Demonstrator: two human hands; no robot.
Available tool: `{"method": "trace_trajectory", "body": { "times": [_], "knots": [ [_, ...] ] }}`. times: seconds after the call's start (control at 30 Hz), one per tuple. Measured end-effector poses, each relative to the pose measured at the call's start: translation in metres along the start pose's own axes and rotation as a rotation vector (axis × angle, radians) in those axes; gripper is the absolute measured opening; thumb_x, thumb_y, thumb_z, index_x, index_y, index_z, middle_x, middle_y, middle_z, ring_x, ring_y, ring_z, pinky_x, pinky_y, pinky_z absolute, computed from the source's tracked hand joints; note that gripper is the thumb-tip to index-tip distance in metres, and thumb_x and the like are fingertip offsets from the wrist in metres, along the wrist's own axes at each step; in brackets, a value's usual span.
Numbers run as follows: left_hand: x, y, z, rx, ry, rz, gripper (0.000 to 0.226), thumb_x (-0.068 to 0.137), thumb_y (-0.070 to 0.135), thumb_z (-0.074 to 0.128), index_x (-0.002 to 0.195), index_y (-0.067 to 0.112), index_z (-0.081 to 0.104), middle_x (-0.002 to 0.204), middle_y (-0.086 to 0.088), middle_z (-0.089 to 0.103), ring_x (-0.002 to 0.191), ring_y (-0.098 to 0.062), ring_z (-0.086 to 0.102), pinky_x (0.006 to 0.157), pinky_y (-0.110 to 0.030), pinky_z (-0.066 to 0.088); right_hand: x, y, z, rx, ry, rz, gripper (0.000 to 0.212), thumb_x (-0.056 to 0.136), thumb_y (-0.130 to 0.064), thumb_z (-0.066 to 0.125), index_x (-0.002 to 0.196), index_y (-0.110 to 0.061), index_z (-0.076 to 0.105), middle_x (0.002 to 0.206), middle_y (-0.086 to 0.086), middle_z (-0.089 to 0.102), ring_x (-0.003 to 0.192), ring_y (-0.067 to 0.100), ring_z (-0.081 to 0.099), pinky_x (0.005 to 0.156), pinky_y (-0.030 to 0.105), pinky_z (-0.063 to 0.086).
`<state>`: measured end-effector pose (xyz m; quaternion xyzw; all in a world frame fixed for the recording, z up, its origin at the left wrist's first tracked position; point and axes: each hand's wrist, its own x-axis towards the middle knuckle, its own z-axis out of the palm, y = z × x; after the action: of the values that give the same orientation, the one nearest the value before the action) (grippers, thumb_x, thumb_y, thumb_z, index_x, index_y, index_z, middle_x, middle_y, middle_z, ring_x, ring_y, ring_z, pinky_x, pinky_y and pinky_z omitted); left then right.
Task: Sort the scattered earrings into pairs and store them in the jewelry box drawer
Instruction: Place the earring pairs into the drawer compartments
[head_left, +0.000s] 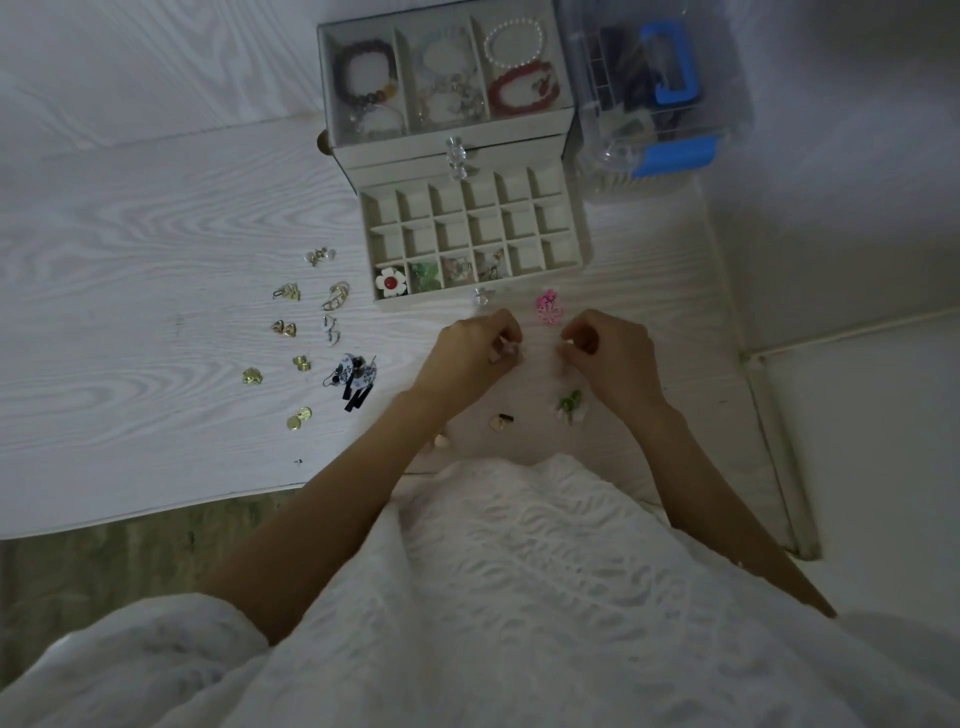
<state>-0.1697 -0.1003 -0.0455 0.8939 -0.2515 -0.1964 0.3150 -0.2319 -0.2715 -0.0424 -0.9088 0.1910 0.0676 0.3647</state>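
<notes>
The jewelry box stands at the back of the white table with its gridded drawer pulled out. The drawer's front row holds a red-centred flower earring, green earrings and two more pairs. My left hand pinches a small pale pink earring just in front of the drawer. My right hand pinches a small pale earring too, mostly hidden by the fingers. Pink flower earrings lie between the hands and the drawer. A green-and-white pair lies under my right wrist.
Gold earrings and silver ones are laid out in pairs left of the drawer, with a blue-white tasselled pair. A small beige piece lies near the table edge. A clear plastic organiser stands right of the box.
</notes>
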Motion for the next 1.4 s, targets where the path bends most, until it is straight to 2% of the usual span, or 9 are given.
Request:
{"method": "trace_trajectory", "body": {
  "times": [0.23,0.47,0.63,0.73,0.87,0.97,1.13,1.3,1.4],
  "knots": [
    [0.056,0.013,-0.021,-0.062,0.237,-0.037,0.014,0.084,0.013,0.063,0.096,0.006,0.062,0.088,-0.011,0.071,0.079,-0.024,0.066,0.07,-0.034,0.053,0.041,-0.042,-0.025,0.26,0.166,-0.121,0.008,0.078,-0.012,0.072,0.083,-0.01,0.067,0.077,-0.005,0.065,0.072,0.004,0.061,0.068,0.005,0.047],
    [0.073,0.018,-0.017,-0.105,0.277,-0.148,0.029,0.078,0.027,0.072,0.101,0.01,0.069,0.095,-0.011,0.073,0.088,-0.024,0.066,0.076,-0.031,0.05,0.068,-0.056,-0.016,0.247,0.146,-0.122,0.012,0.077,-0.003,0.067,0.089,-0.002,0.067,0.09,0.011,0.07,0.086,0.02,0.066,0.079,0.029,0.054],
    [0.069,0.013,-0.022,-0.021,0.248,-0.103,0.032,0.081,0.023,0.07,0.11,0.009,0.065,0.1,-0.012,0.072,0.092,-0.026,0.066,0.083,-0.036,0.051,0.077,-0.052,-0.011,0.175,0.143,-0.132,0.015,0.078,-0.004,0.066,0.092,-0.004,0.066,0.094,0.011,0.07,0.089,0.023,0.066,0.081,0.034,0.054],
    [0.066,0.01,-0.025,0.024,0.246,-0.057,0.028,0.083,0.025,0.067,0.106,0.009,0.067,0.096,-0.012,0.072,0.086,-0.027,0.067,0.077,-0.037,0.051,0.08,-0.052,-0.01,0.117,0.064,-0.174,0.019,0.077,-0.002,0.063,0.095,-0.006,0.067,0.095,0.011,0.071,0.09,0.023,0.066,0.082,0.04,0.054],
    [0.063,0.008,-0.026,0.098,0.228,-0.031,0.024,0.085,0.022,0.065,0.107,0.012,0.068,0.099,-0.009,0.073,0.09,-0.024,0.067,0.079,-0.035,0.051,0.084,-0.053,-0.009,0.042,0.103,-0.239,0.025,0.074,-0.006,0.069,0.099,-0.004,0.065,0.103,0.014,0.065,0.087,0.024,0.064,0.079,0.034,0.053],
    [0.061,0.009,-0.026,0.095,0.235,-0.034,0.02,0.085,0.017,0.063,0.103,0.012,0.071,0.098,-0.008,0.074,0.089,-0.024,0.068,0.081,-0.037,0.052,0.084,-0.049,-0.007,-0.038,0.141,-0.286,0.016,0.08,-0.007,0.063,0.095,-0.004,0.067,0.1,0.014,0.063,0.087,0.023,0.061,0.072,0.024,0.044],
    [0.061,0.009,-0.025,0.13,0.22,-0.001,0.019,0.088,0.019,0.06,0.102,0.014,0.072,0.095,-0.011,0.074,0.085,-0.027,0.068,0.077,-0.037,0.052,0.078,-0.039,0.002,-0.258,0.052,-0.316,0.025,0.091,-0.018,0.051,0.109,-0.011,0.068,0.111,0.006,0.062,0.11,0.027,0.046,0.082,0.03,0.04],
    [0.065,0.007,-0.023,0.181,0.18,0.0,0.022,0.09,0.022,0.057,0.108,0.017,0.07,0.096,-0.013,0.07,0.092,-0.029,0.06,0.078,-0.035,0.044,0.069,-0.031,-0.002,-0.247,0.098,-0.331,0.026,0.092,-0.016,0.051,0.113,-0.009,0.064,0.114,0.011,0.058,0.107,0.03,0.046,0.087,0.036,0.044],
    [0.073,0.008,-0.024,0.186,0.157,-0.039,0.022,0.091,0.022,0.056,0.105,0.014,0.07,0.101,-0.013,0.066,0.095,-0.029,0.059,0.081,-0.037,0.046,0.06,-0.024,-0.005,-0.212,0.094,-0.299,0.025,0.09,-0.011,0.051,0.112,-0.009,0.063,0.113,0.012,0.057,0.106,0.029,0.048,0.083,0.03,0.041]
  ]
}}
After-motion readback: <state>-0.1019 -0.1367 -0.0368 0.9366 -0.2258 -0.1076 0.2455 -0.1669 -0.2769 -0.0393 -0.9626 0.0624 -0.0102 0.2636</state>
